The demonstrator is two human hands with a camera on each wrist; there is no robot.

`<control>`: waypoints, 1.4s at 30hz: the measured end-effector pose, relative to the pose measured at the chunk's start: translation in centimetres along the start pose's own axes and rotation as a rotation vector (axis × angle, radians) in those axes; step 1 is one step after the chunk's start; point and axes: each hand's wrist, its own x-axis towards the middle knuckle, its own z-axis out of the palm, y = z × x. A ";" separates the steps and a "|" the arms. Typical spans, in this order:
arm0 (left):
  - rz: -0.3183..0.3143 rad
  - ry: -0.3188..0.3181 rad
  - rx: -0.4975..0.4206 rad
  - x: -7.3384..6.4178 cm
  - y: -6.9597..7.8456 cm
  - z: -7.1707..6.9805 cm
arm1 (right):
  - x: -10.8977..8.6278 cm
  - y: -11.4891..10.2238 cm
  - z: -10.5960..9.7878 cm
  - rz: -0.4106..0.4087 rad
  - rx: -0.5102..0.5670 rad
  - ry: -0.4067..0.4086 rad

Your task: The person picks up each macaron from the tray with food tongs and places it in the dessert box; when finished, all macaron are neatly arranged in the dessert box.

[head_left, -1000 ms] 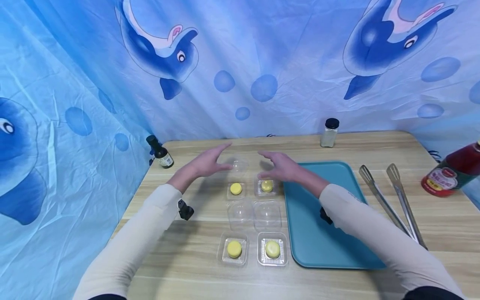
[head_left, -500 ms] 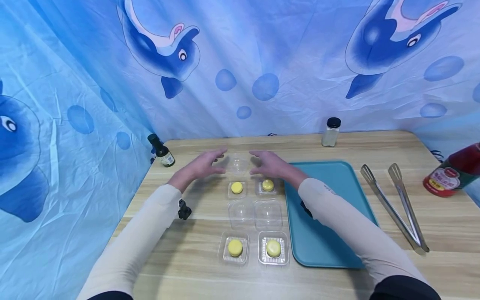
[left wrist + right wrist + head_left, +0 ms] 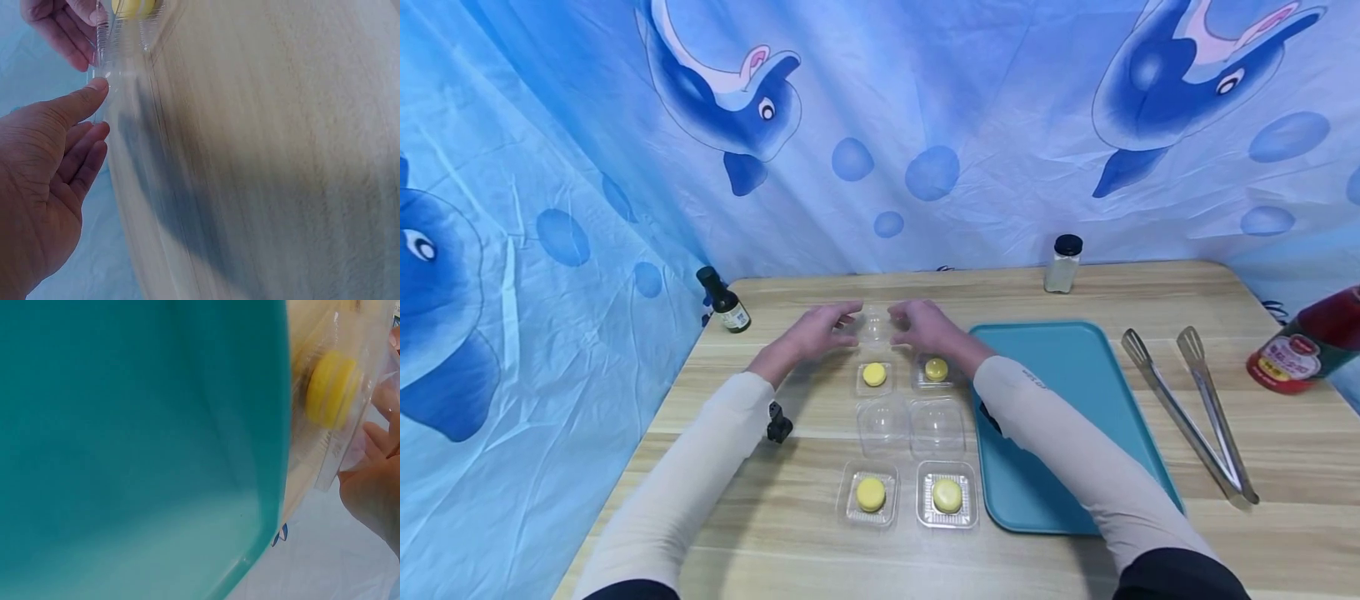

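Observation:
Yellow macarons sit in small clear plastic boxes in the middle of the table. The upper-left box, with its macaron, stands open, its clear domed lid lying behind it. At that lid's left side is my left hand, thumb and fingers spread apart; in the left wrist view its fingertips reach the plastic edge. My right hand is at the lid's right side, fingers slightly bent. Beneath it, a covered box holds another macaron. In the right wrist view, my right hand is partly cut off.
Two front boxes with macarons stand open, lids behind them. A teal tray lies right, beside metal tongs. A dark bottle, a black-capped jar and a red bottle stand around the edges.
Both hands have moved inward towards each other, from apart to either side of the back clear lid. The right hand came further left. The boxes and macarons stay in place.

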 end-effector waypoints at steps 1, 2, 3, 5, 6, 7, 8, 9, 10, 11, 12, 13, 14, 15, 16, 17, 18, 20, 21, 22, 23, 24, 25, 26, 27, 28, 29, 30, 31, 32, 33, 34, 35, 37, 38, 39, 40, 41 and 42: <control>0.000 0.004 -0.006 0.0 0.0 0.0 | 0.0 0.0 0.1 0.005 0.005 0.007; -0.004 0.008 -0.016 0.0 0.1 0.1 | 0.1 -0.1 0.1 0.010 0.013 0.013; -0.007 0.012 -0.021 0.0 0.1 0.1 | 0.1 -0.1 0.2 0.011 0.016 0.020; -0.009 0.018 -0.028 0.0 0.1 0.2 | 0.1 -0.1 0.2 0.013 0.023 0.033; -0.010 0.023 -0.026 0.0 0.1 0.2 | 0.1 -0.2 0.2 0.009 0.034 0.037; -0.009 0.029 -0.026 0.0 0.1 0.2 | 0.0 -0.2 0.2 0.005 0.053 0.041; -0.008 0.035 -0.022 0.0 0.1 0.1 | 0.0 -0.3 0.2 0.002 0.077 0.045; -0.008 0.043 -0.018 0.0 0.0 0.1 | 0.0 -0.3 0.1 0.002 0.106 0.050; -0.007 0.052 -0.017 0.0 0.1 0.0 | -0.1 -0.4 0.1 0.005 0.144 0.057; -0.005 0.060 -0.017 0.0 0.1 -0.1 | -0.1 -0.4 0.0 0.008 0.181 0.066; -0.003 0.068 -0.022 0.0 0.1 -0.2 | -0.1 -0.5 -0.1 0.015 0.231 0.075; 0.000 0.077 -0.025 0.0 0.1 -0.3 | -0.2 -0.5 -0.2 0.024 0.270 0.090; 0.005 0.084 -0.028 0.0 0.2 -0.3 | -0.2 -0.6 -0.3 0.032 0.301 0.108; 0.013 0.091 -0.034 -0.1 0.2 -0.5 | -0.2 -0.7 -0.4 0.039 0.334 0.131; 0.020 0.098 -0.043 -0.1 0.3 -0.6 | -0.1 -0.8 -0.5 0.045 0.369 0.153; 0.028 0.104 -0.049 -0.1 0.4 -0.7 | -0.1 -0.8 -0.6 0.053 0.403 0.175; 0.034 0.112 -0.053 -0.1 0.5 -0.8 | -0.1 -1.0 -0.8 0.061 0.436 0.194; 0.050 0.125 -0.059 -0.1 0.6 -0.9 | -0.1 -1.1 -1.0 0.074 0.476 0.234; 0.055 0.133 -0.058 -0.1 0.7 -1.0 | -0.1 -1.2 -1.1 0.083 0.500 0.250; 0.060 0.140 -0.057 -0.1 0.8 -1.1 | -0.1 -1.3 -1.1 0.096 0.519 0.261; 0.068 0.145 -0.053 -0.2 0.8 -1.2 | -0.2 -1.4 -1.2 0.107 0.538 0.271; 0.077 0.150 -0.051 -0.2 0.9 -1.2 | -0.2 -1.5 -1.3 0.116 0.556 0.278; 0.089 0.155 -0.050 -0.2 0.9 -1.3 | -0.2 -1.6 -1.3 0.126 0.573 0.285; 0.099 0.160 -0.050 -0.3 0.9 -1.3 | -0.3 -1.6 -1.4 0.136 0.591 0.290; 0.109 0.164 -0.050 -0.3 1.0 -1.4 | -0.3 -1.7 -1.4 0.142 0.609 0.296; 0.119 0.167 -0.055 -0.4 1.1 -1.4 | -0.3 -1.7 -1.4 0.150 0.626 0.302; 0.128 0.171 -0.064 -0.4 1.1 -1.4 | -0.4 -1.7 -1.4 0.156 0.642 0.311; 0.136 0.176 -0.077 -0.4 1.2 -1.4 | -0.4 -1.7 -1.4 0.163 0.653 0.320; 0.139 0.184 -0.095 -0.4 1.2 -1.3 | -0.4 -1.7 -1.4 0.170 0.662 0.330; 0.138 0.192 -0.118 -0.5 1.3 -1.3 | -0.4 -1.7 -1.4 0.173 0.674 0.340; 0.139 0.201 -0.145 -0.6 1.4 -1.2 | -0.4 -1.8 -1.4 0.177 0.689 0.349; 0.139 0.214 -0.172 -0.6 1.5 -1.2 | -0.4 -1.8 -1.4 0.181 0.704 0.357; 0.141 0.230 -0.204 -0.7 1.7 -1.1 | -0.5 -1.9 -1.4 0.181 0.727 0.363; 0.128 0.270 -0.266 -0.8 1.9 -0.8 | -0.6 -2.0 -1.5 0.175 0.766 0.372; 0.117 0.292 -0.300 -0.8 2.1 -0.7 | -0.7 -2.1 -1.5 0.169 0.781 0.375; 0.105 0.317 -0.330 -0.9 2.3 -0.5 | -0.7 -2.2 -1.6 0.162 0.792 0.375; 0.087 0.344 -0.361 -0.9 2.4 -0.3 | -0.8 -2.2 -1.6 0.154 0.798 0.375; 0.068 0.370 -0.394 -1.0 2.6 -0.1 | -0.8 -2.3 -1.6 0.148 0.802 0.374; 0.043 0.396 -0.421 -1.1 2.7 0.1 | -0.9 -2.3 -1.6 0.143 0.802 0.373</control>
